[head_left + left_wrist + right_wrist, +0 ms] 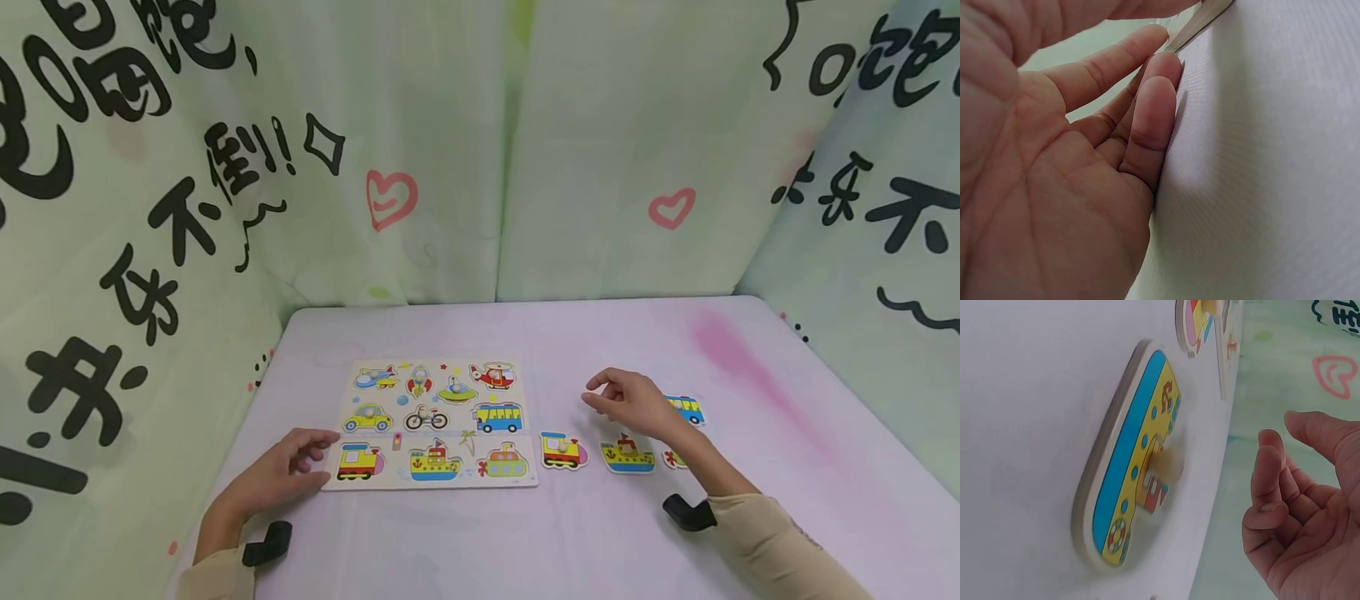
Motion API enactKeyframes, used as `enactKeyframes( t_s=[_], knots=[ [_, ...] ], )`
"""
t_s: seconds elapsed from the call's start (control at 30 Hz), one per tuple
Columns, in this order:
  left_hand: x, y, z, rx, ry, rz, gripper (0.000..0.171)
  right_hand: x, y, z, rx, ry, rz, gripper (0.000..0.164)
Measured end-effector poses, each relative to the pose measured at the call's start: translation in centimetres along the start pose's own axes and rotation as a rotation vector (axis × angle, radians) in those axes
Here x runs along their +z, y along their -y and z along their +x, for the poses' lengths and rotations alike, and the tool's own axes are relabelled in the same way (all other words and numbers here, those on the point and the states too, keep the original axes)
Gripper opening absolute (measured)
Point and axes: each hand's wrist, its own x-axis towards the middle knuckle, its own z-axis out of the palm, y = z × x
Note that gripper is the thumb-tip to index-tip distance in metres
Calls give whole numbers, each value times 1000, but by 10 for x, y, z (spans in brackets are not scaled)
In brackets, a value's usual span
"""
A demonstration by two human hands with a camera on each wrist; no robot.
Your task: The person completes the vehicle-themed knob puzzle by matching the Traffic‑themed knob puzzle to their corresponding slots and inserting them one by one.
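A peg puzzle board [382,483] printed with vehicles lies flat on the table. My left hand [281,471] rests on the table at its left side, with index fingertip and thumb at the board edge [1200,25]. My right hand [633,404] is raised above the table right of the board, fingers loosely bent, nothing held. Below it lies a ship puzzle piece [627,456]; the right wrist view shows the wooden knob [1169,464] on this ship piece. Left of the ship lies a train piece [562,450]. The right hand and forearm partly hide a bus piece [686,408] and another piece [672,459].
A pale cloth [450,542] covers the table, with a pink smear at right. Light green curtains [450,125] with black writing and hearts stand behind and on both sides. Each wrist carries a black camera mount [267,543].
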Motion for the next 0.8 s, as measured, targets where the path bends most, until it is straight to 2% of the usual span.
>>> enactKeyframes(
  t_s=[0.3, 0.7, 0.8],
  knots=[
    [2, -6, -1, -70, 10, 10, 55, -9, -15, -12, 25, -36, -7, 30],
    [2, -5, -1, -55, 7, 4, 55, -20, -30, -25, 42, -69, -12, 37],
    [0, -4, -3, -80, 5, 19, 56, -22, -33, -26, 45, -82, -14, 38]
  ],
)
